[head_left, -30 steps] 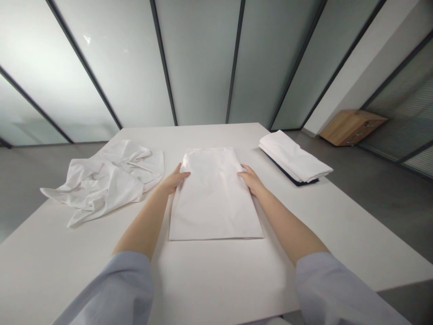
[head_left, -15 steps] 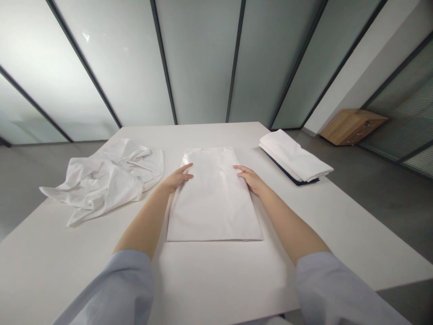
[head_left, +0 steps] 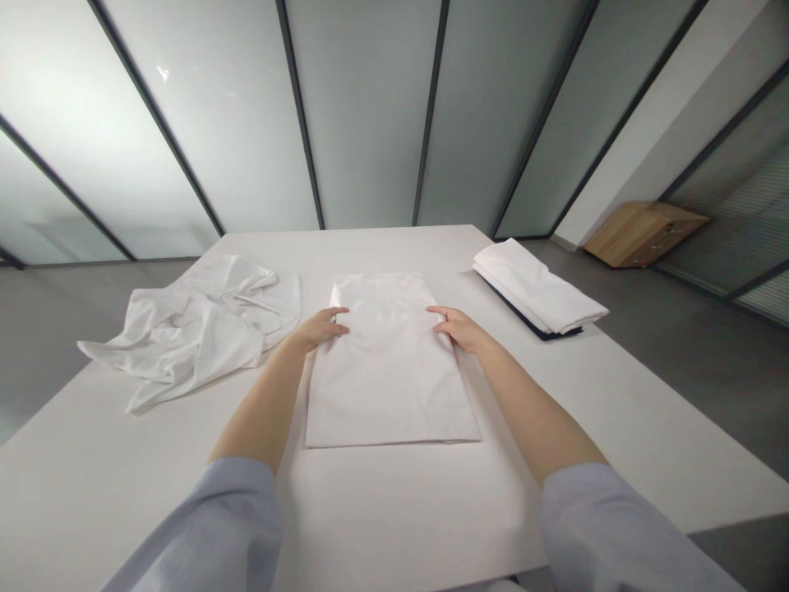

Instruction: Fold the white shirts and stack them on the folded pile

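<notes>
The folded white cloth [head_left: 391, 378] lies on the tabletop [head_left: 400, 510] at frame centre. The left hand [head_left: 319, 328] and right hand [head_left: 461, 329] touch its side edges; whether the fingers [head_left: 339, 311] grip it cannot be determined. A crumpled cloth [head_left: 203, 329] lies at left.

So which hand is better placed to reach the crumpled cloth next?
Left, I'd say. The left hand is at the folded cloth's left edge, nearer the crumpled cloth; the right hand is at the opposite edge, farther away.
</notes>
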Demonstrator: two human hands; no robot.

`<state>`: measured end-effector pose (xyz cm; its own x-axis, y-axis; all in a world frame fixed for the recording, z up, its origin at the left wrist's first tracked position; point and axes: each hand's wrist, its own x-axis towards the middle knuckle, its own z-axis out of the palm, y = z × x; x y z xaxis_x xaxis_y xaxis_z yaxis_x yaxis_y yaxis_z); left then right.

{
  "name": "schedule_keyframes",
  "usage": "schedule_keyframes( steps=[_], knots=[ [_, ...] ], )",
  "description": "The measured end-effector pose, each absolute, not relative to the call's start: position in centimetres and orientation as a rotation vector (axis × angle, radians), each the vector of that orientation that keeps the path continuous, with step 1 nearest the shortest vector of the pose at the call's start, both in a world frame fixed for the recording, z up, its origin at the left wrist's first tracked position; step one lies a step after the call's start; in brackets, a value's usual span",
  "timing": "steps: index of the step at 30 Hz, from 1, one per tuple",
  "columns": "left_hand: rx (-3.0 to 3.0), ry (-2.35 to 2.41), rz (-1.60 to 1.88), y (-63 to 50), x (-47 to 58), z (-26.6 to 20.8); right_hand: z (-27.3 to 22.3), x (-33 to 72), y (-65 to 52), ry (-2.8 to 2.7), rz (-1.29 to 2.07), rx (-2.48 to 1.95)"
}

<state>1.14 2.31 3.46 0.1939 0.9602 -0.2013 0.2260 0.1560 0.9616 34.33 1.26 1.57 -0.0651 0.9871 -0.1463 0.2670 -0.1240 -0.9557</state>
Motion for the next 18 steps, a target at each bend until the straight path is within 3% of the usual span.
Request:
schedule_keyframes(
  steps=[5,10,13,18],
  knots=[
    [1.765,1.55,0.763,3.0,1.1,3.9,2.2,34.1,1.8,-1.667,0.799,-1.621],
    [2.317,1.569,0.895,1.5,0.9,7.2,4.9,34.6,1.0,-1.859,0.261,-1.46],
    [2.337,1.475,0.785,1.6,-0.1,10.3,7.9,35.4,0.4,-1.937,0.275,-1.331],
    [1.836,1.425,0.6,5.5,-2.3,14.9,12.7,35.7,2.5,-1.958,0.46,-1.368]
  ],
)
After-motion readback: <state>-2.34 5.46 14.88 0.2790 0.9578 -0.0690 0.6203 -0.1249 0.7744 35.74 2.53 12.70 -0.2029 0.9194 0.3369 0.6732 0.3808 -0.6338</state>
